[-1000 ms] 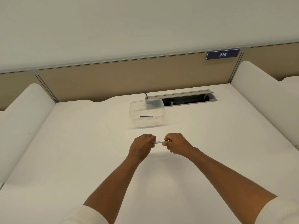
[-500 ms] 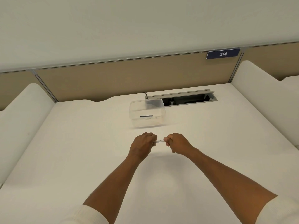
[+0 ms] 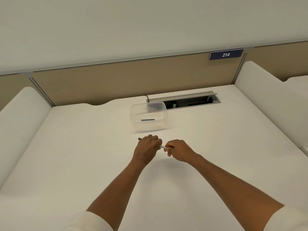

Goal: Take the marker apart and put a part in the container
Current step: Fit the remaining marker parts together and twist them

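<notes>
I saw both hands held close together above the white surface (image 3: 83, 164). The left hand (image 3: 146, 150) was wrapped around the marker (image 3: 161, 146), whose dark tip poked out past its far side. The right hand (image 3: 179, 151) pinched the marker's pale end between its fingers (image 3: 169, 148). Just beyond the hands stood the clear container (image 3: 148, 116), with a thin dark part (image 3: 147, 120) lying flat inside it. Behind it, an open cable tray (image 3: 188, 101) was sunk into the surface, and a blue sign (image 3: 226, 54) reading 214 hung on the tan partition (image 3: 116, 84).
</notes>
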